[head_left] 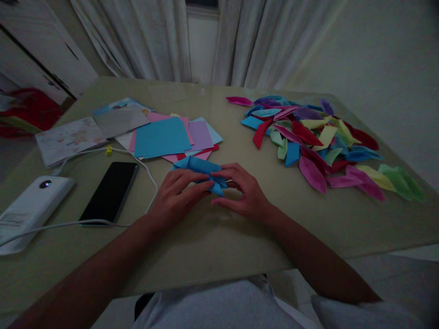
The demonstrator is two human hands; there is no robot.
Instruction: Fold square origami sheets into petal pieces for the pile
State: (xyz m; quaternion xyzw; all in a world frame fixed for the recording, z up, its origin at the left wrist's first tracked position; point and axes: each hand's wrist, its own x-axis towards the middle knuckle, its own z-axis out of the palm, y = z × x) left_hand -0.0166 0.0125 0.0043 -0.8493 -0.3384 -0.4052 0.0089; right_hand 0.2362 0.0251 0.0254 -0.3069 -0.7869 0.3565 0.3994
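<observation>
A partly folded sheet of blue origami paper (202, 166) is held between my two hands above the middle of the table. My left hand (183, 189) grips its near left side, fingers pointing right. At the right end, my right hand (242, 189) pinches the paper, the thumb below and the fingers over the top. Parts of the folds are hidden behind my fingers. Just beyond lies a loose stack of coloured paper squares (163, 137), a blue one on top. To the right spreads a heap of folded paper pieces (308, 132) in several colours.
On the left lie a black phone (109, 192), a white power bank (34, 210) and a white cable (152, 176) curving around the phone. Printed paper packets (72, 139) are at the far left of the table (212, 256). Curtains (164, 41) hang behind its far edge.
</observation>
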